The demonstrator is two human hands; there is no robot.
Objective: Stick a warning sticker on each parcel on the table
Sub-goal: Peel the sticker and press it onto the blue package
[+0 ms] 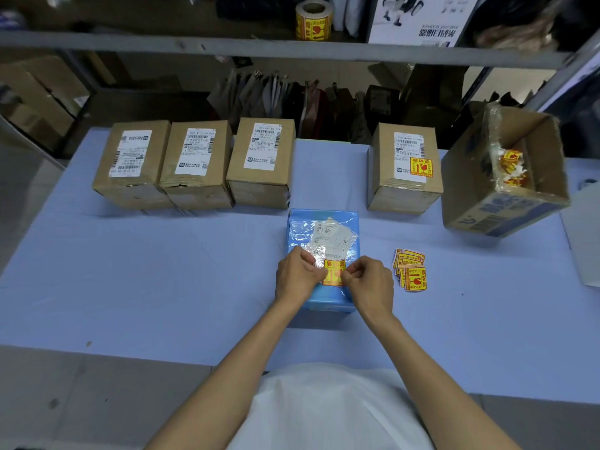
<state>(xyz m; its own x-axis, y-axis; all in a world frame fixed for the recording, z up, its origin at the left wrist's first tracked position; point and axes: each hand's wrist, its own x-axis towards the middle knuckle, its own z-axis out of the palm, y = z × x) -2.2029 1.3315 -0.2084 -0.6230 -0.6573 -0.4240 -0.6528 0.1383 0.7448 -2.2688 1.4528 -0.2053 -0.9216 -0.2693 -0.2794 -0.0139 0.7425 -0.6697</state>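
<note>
A blue plastic-wrapped parcel (303,228) lies in the middle of the table with a white shipping label on top. A yellow and red warning sticker (333,271) sits over its near end. My left hand (298,277) pinches the sticker's left edge and my right hand (368,284) pinches its right edge. Three brown cardboard parcels (196,164) with white labels stand in a row at the back left. A fourth brown parcel (404,170) at the back right carries a warning sticker on its top. A small pile of loose stickers (410,269) lies right of my hands.
An open cardboard box (506,177) holding sticker scraps stands tilted at the far right. A sticker roll (313,21) sits on the shelf above the table. The light blue tablecloth (146,271) covers the table. Bags and boxes fill the space behind.
</note>
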